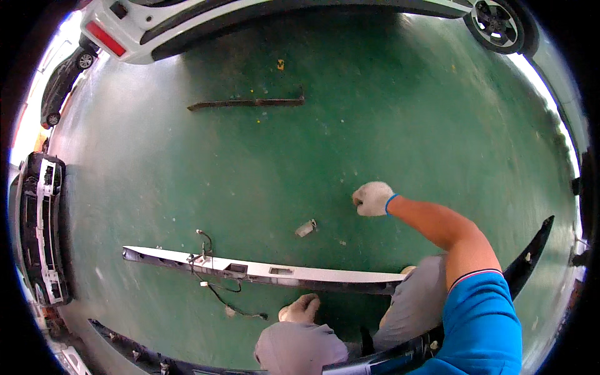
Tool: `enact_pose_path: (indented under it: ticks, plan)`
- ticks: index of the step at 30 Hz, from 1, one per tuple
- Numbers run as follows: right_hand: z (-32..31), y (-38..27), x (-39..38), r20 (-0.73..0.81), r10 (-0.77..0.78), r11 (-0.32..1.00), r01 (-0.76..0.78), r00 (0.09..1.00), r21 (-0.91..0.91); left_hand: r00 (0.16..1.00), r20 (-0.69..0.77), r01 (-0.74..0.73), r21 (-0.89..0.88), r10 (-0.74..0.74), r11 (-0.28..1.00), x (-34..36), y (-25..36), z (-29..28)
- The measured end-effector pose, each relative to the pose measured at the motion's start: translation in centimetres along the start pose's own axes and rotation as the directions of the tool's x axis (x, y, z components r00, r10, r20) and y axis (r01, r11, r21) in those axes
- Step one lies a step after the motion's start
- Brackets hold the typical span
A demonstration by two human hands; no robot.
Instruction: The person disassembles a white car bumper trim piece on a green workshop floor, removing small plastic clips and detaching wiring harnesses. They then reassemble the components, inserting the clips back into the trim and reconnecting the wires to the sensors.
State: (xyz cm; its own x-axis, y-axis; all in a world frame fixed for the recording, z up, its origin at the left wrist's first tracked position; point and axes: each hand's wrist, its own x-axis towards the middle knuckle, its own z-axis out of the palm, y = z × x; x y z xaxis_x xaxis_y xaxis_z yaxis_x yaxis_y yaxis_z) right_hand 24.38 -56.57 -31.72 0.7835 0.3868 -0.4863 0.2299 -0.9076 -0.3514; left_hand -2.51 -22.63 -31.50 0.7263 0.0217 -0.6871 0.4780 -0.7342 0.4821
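My right hand, in a whitish knitted glove, is closed in a fist above the green floor. What it holds, if anything, is hidden by its fingers. A small pale grey rectangular piece lies on the floor nearby. In front of my left knee is a beige shape, apparently my gloved left hand; its fingers cannot be made out. A long white and black car trim strip with two rectangular openings lies across in front of my knees. Dark wiring with light connectors hangs from its left part.
Long black curved trim lies near me, passing by my knees. Farther off lies a thin dark bar. A white car stands along the far side, its wheel at far right. A bumper-like assembly is at left.
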Motion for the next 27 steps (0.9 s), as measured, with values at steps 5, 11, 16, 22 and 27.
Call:
enact_pose_path:
  ticks: [5,11,16,22,27]
  plan:
    - [-5.1,4.1,0.1,0.033,0.221,0.887,-0.215,0.975,0.410,0.984,0.019,-0.107,-0.734,0.177,0.670,1.1,2.8,-7.3]
    - [-10.7,10.7,-2.1,-0.283,0.417,0.627,-0.049,0.864,0.777,0.750,-0.220,-0.424,-0.884,0.624,0.198,0.2,8.3,-16.8]
    - [-10.4,26.1,-8.7,-0.337,0.572,0.360,0.140,0.748,0.922,0.488,-0.197,-0.417,-0.908,0.850,0.029,-3.2,13.1,-20.4]
    - [-12.6,48.0,-16.0,-0.507,0.754,0.606,-0.142,0.419,0.783,0.391,-0.008,-0.401,-0.902,0.920,0.162,-5.4,16.5,-21.8]
    - [-19.3,41.5,-31.9,-0.650,0.679,0.705,-0.053,0.341,0.708,0.054,0.115,-0.555,-0.822,0.992,0.126,-6.6,19.7,-21.5]
